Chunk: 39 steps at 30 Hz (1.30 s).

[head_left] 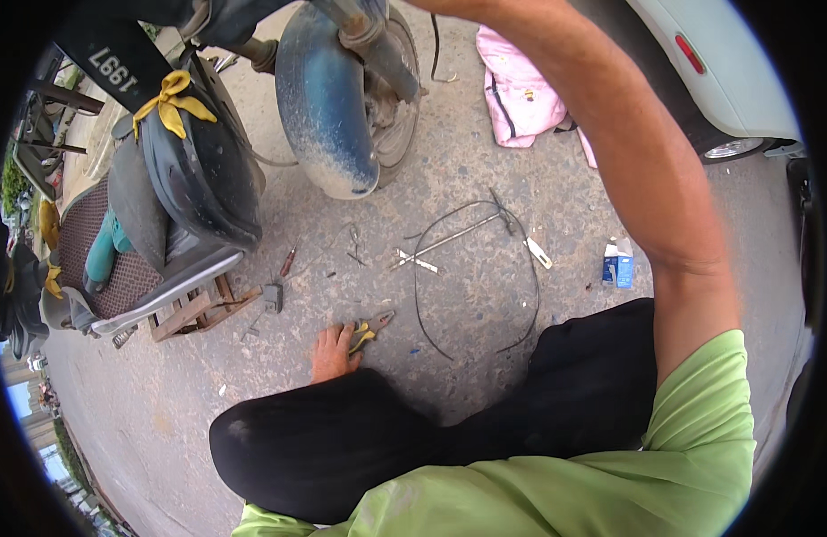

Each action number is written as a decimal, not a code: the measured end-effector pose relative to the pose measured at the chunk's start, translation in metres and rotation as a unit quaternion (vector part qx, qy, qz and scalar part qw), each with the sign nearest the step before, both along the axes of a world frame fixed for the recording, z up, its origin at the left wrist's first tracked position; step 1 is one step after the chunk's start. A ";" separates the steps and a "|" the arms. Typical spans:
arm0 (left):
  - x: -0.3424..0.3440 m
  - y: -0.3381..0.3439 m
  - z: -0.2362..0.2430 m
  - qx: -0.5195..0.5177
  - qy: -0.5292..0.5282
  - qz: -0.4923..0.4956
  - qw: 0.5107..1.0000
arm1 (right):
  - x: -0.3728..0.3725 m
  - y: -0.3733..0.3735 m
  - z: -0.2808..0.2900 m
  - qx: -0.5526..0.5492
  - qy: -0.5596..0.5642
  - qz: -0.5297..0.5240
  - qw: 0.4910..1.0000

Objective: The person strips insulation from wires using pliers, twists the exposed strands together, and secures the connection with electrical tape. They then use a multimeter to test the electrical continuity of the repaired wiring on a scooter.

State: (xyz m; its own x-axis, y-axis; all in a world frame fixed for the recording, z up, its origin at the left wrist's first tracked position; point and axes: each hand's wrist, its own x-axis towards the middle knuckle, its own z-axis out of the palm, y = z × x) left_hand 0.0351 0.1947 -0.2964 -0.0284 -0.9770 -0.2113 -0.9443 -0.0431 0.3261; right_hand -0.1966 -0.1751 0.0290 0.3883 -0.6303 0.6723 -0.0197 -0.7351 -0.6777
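Beside my left knee, my left hand [332, 352] rests low over the concrete with its fingers closed on the yellow handles of a pair of pliers [374, 329]. The jaws point away to the right. My right arm [641, 152] reaches up across the right side and leaves at the top edge, so the hand itself is hidden. Ahead stands the front wheel under a dusty blue mudguard [319, 107]. A thin black cable [417, 291] lies looped on the ground, with a metal rod [458, 234] across its top.
A small screwdriver [289, 260] and a dark block [272, 298] lie left of the cable. At right sit a blue and white box [618, 267] and a pink cloth [523, 94]. A pale car [744, 72] stands far right; black vehicle panels [194, 183] crowd the left.
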 end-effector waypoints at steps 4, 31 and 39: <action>0.013 0.006 0.028 0.091 0.112 0.096 0.985 | 0.019 -0.010 -0.006 0.021 -0.027 0.084 0.996; -0.026 -0.232 0.332 -0.237 0.313 0.032 0.919 | 0.017 -0.011 0.034 0.056 0.017 -0.012 0.998; -0.023 -0.231 0.334 -0.310 0.191 0.034 0.931 | 0.030 -0.007 0.032 0.018 0.030 -0.012 0.999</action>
State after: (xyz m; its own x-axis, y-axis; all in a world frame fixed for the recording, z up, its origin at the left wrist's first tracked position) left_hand 0.0126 -0.0364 0.0379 0.0807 -0.9101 0.4065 -0.7560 0.2099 0.6200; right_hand -0.1669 -0.1823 0.0608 0.4119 -0.6634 0.6246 -0.0787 -0.7088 -0.7010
